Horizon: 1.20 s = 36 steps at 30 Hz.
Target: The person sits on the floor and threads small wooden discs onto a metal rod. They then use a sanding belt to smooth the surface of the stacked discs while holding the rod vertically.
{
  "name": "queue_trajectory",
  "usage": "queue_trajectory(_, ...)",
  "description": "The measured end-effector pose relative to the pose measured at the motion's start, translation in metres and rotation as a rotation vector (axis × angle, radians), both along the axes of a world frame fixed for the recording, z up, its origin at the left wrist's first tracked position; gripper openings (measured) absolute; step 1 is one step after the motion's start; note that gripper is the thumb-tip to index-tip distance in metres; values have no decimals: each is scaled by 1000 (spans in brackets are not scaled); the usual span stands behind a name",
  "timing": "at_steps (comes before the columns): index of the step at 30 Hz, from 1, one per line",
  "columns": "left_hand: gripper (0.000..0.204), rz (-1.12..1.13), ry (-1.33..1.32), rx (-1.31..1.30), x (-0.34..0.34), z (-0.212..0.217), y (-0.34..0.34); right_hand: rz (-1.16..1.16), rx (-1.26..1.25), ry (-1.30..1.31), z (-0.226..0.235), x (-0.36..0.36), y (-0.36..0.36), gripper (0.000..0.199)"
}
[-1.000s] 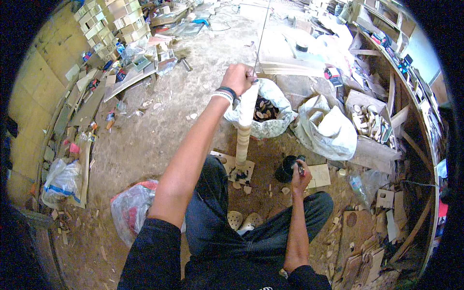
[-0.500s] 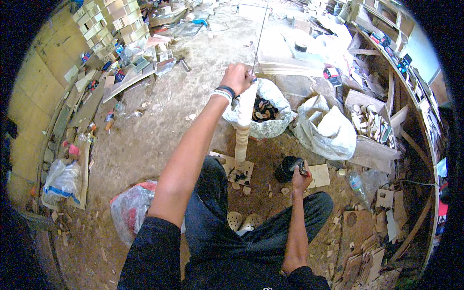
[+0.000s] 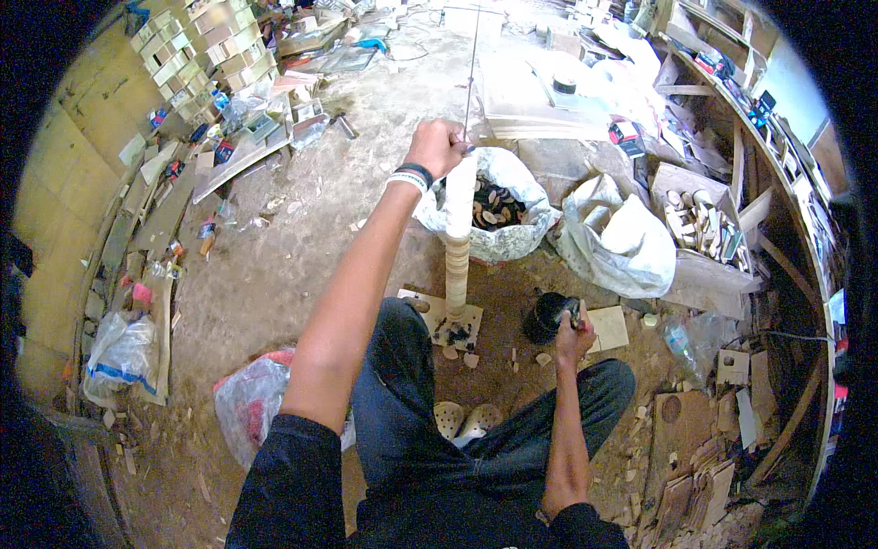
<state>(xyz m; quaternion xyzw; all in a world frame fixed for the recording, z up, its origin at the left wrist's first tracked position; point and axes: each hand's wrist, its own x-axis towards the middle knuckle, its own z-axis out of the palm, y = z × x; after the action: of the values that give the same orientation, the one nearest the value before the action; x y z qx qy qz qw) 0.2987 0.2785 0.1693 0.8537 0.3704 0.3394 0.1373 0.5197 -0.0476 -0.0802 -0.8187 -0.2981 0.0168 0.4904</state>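
My left hand [image 3: 437, 148] is closed around a thin rod [image 3: 471, 82] at the top of a tall stack of round wooden discs [image 3: 457, 256]. The upper part of the stack looks pale, the lower part striped in browns. Its foot rests on a small, dark-stained wooden board [image 3: 468, 322]. My right hand [image 3: 573, 342] is closed beside a black pot [image 3: 547, 318] on the ground. It grips something dark with a bit of red, whose kind I cannot make out.
Behind the stack stands a white sack [image 3: 512, 240] of dark and brown discs. Right of it are another white sack [image 3: 622, 242] and a wooden box [image 3: 704, 224] of wood pieces. A plastic bag [image 3: 247, 403] lies by my left leg. Wood scraps [image 3: 695, 485] litter the right.
My left hand and the rod have shifted slightly left, and the rod now stands more upright. My right hand stays by the black pot, with little movement.
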Motion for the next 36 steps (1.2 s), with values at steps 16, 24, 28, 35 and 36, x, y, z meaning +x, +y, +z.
queue_trajectory(16,15,-64,-100,-13,-2,3,-6,179,327,246,74,-42,27,48)
queue_trajectory(24,9,-84,-99,-57,4,5,-5,514,525,60,185,-116,108,42)
queue_trajectory(28,8,-94,-126,-51,2,4,-3,598,531,101,127,-131,112,46)
queue_trajectory(35,13,-99,-170,-5,-2,2,-4,606,490,111,94,-141,88,47)
queue_trajectory(36,13,-105,-160,-4,-2,1,-5,593,466,151,114,-140,98,48)
